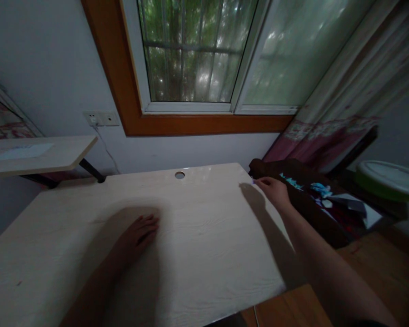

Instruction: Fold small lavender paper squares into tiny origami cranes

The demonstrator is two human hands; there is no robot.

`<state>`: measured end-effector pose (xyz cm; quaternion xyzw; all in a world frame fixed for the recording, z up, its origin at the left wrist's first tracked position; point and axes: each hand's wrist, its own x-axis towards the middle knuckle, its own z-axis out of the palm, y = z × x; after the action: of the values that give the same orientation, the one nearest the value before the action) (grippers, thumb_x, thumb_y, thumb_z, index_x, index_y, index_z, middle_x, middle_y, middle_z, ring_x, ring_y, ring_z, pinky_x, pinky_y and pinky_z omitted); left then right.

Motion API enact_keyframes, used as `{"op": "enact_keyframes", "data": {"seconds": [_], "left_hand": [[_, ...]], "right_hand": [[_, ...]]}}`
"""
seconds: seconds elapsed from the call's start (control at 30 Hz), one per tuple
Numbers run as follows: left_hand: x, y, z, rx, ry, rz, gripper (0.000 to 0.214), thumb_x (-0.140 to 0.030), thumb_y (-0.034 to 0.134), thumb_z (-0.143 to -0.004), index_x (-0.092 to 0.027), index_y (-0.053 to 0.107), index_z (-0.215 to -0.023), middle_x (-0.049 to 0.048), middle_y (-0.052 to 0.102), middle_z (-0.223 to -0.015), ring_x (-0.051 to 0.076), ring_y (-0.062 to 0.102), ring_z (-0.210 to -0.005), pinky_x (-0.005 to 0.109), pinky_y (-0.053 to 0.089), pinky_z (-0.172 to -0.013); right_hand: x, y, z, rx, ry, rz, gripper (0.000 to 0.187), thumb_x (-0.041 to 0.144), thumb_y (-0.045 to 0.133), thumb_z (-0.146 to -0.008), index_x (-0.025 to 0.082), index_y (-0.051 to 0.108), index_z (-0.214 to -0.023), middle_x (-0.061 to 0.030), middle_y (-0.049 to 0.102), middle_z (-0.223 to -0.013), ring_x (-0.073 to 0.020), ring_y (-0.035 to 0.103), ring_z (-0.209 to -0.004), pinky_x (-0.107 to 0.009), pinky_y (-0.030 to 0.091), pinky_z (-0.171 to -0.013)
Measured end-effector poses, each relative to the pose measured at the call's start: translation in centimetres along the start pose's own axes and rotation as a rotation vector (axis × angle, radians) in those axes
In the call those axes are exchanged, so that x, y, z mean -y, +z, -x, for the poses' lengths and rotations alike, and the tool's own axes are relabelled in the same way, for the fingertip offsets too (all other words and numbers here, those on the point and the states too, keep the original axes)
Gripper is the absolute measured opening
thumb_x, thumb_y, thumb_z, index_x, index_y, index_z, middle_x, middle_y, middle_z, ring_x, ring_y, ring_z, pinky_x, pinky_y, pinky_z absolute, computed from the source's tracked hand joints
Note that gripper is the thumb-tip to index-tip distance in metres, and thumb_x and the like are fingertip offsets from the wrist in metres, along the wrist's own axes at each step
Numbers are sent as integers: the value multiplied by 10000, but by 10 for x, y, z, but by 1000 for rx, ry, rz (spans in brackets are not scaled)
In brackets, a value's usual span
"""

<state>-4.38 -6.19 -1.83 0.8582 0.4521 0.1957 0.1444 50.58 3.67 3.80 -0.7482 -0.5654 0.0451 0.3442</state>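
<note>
My left hand lies in shadow on the pale wood-grain desk, its fingers stretched forward and holding nothing. At the far right corner of the same desk is my right hand, with thumb and fingers pinched together. A tiny whitish-purple bit shows at those fingertips, too small to name. Between the hands and the wall, a round cable hole is cut near the desk's back edge.
A raised shelf with a paper sheet stands at the left. Right of the desk, a dark brown piece of furniture carries blue items and papers. A green-sided container sits beyond. A window is ahead.
</note>
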Motion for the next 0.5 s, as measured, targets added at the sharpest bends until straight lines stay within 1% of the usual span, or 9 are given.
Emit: {"op": "enact_keyframes", "data": {"seconds": [0.1, 0.23, 0.33, 0.5], "left_hand": [[-2, -2, -1, 7, -14, -2, 332, -374, 455, -966, -272, 638, -1224, 17, 557, -1390, 207, 455, -1343, 503, 288, -1179], [-3, -4, -1, 4, -22, -13, 334, -388, 458, -964, -263, 651, -1206, 25, 575, -1370, 215, 473, -1330, 510, 291, -1175], [-3, -4, -1, -1, -24, -16, 331, -390, 460, -962, -268, 657, -1199, 20, 573, -1372, 216, 467, -1335, 503, 304, -1171], [0, -2, -1, -13, -14, -18, 334, -383, 476, -956, -270, 649, -1218, 23, 580, -1365, 217, 474, -1329, 497, 322, -1161]], "right_hand": [[-28, -29, -23, -136, 70, 99, 208, 392, 714, -842, 190, 755, -872, -49, 697, -811, -237, 622, -752, -279, 370, -623], [-60, -56, -47, -224, 191, 198, 183, 354, 734, -873, 187, 764, -944, -71, 704, -882, -223, 613, -818, -281, 361, -679], [-75, -68, -58, -240, 306, 273, 236, 388, 733, -882, 183, 759, -998, -78, 703, -902, -213, 610, -847, -270, 366, -687], [-84, -77, -64, -217, 376, 341, 287, 432, 727, -875, 188, 759, -1022, -97, 699, -931, -226, 594, -811, -289, 363, -642]]}}
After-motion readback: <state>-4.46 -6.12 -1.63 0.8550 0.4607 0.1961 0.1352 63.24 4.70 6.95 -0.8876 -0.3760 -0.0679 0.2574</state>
